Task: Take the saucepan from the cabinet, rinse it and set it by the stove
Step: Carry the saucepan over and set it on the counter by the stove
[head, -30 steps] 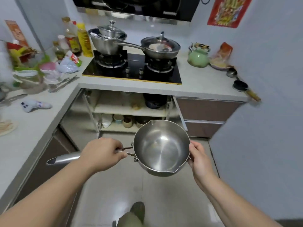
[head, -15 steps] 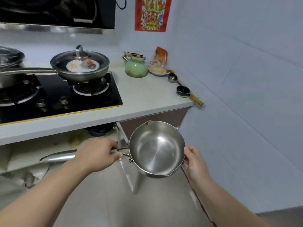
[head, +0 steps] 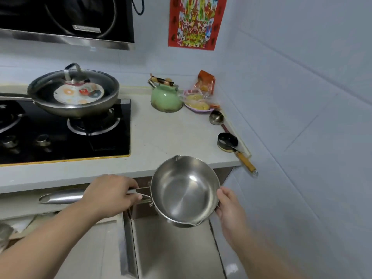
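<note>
Both hands are on the saucepan, held in the air just in front of the table edge. The left hand is wrapped around the long handle near the bowl; the right hand pinches the far rim. It looks like light, stiff steel, probably slick, so the handle is the safe hold. Beyond sit the stove and a green kettle.

Pale blue tiled walls meet in a corner at upper right, where a red poster hangs. A black range hood fills the upper left above a pale grey countertop. Grey floor shows along the bottom.
</note>
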